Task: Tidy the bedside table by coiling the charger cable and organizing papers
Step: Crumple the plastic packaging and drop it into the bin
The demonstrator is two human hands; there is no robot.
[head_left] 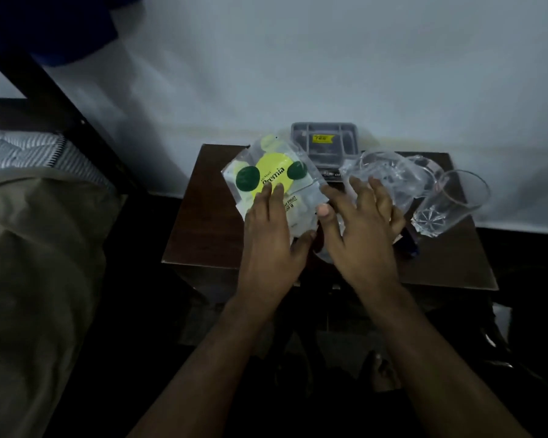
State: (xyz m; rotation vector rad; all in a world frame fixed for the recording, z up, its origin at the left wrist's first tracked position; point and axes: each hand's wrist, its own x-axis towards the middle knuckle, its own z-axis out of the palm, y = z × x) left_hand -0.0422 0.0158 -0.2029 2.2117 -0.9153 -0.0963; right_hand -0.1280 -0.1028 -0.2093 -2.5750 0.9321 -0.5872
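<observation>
Plastic clutter is judged the step in hand, as the green-and-yellow packet on the bedside table is pressed by the flat left hand, the spread right hand gripping nothing; no charger cable or papers are seen and must be found next.
</observation>
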